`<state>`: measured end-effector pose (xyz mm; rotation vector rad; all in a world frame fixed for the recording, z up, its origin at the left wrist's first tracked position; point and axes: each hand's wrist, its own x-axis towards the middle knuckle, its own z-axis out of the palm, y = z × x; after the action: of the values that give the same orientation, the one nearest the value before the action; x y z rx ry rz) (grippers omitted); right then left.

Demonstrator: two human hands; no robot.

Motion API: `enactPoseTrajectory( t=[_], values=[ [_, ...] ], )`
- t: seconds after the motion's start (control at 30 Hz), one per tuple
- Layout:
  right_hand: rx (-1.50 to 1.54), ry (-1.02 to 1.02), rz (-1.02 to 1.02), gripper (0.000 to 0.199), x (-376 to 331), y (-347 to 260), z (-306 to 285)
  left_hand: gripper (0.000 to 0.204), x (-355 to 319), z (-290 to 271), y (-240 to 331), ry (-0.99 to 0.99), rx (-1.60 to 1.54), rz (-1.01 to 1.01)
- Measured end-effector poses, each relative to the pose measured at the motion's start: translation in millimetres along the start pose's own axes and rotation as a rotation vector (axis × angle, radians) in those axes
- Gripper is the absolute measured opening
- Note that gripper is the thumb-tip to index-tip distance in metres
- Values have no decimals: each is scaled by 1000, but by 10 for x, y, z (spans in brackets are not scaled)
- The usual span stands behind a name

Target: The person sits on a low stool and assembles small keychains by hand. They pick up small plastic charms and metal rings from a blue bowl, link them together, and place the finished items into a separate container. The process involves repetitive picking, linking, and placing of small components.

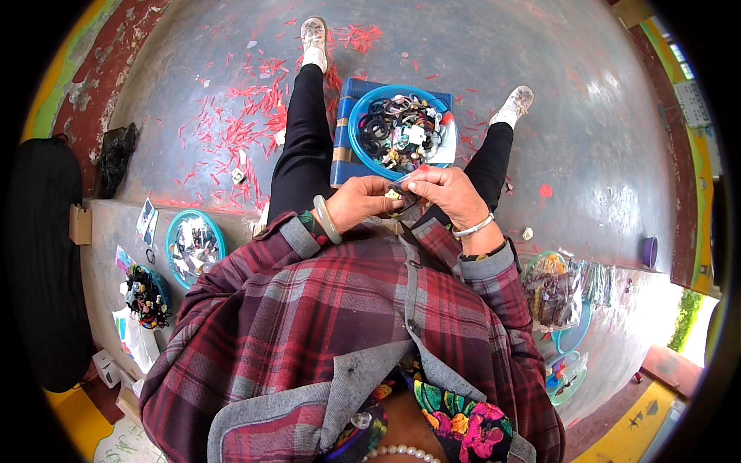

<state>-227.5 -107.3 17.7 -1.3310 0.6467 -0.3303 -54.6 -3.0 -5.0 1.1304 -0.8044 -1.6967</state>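
Note:
My left hand (360, 204) is closed in a pinch on a dark hair tie with a small pale yellow charm (394, 194). My right hand (451, 194) meets it from the other side, thumb and forefinger pressed together at the same hair tie. A bit of red and something thin and clear show at the right fingertips, too small to name. Just beyond both hands, a blue basin (356, 139) heaped with hair ties (397, 127), mostly black with colourful charms, rests on a blue box (343, 154) between my legs.
Red scraps (255, 116) litter the grey floor on the left. Beside me on the left are a turquoise basin (221, 239) of black and white pieces and a pile of hair ties (145, 297). Clear bags (554, 297) and a green-rimmed tub (575, 392) lie on the right. A purple cup (650, 251) stands farther right.

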Motion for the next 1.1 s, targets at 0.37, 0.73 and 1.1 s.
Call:
enactPoseTrajectory(
  t=[0.37, 0.73, 1.1],
  values=[
    [-316, -51, -2, 21, 34, -49, 51, 19, 17, -35, -43, 23, 127, 14],
    [-104, -168, -39, 37, 38, 97, 82, 19, -65, -42, 26, 48, 30, -80],
    [-324, -14, -129, 27, -21, -79, 2, 20, -38, -62, -29, 110, -81, -48]
  ],
)
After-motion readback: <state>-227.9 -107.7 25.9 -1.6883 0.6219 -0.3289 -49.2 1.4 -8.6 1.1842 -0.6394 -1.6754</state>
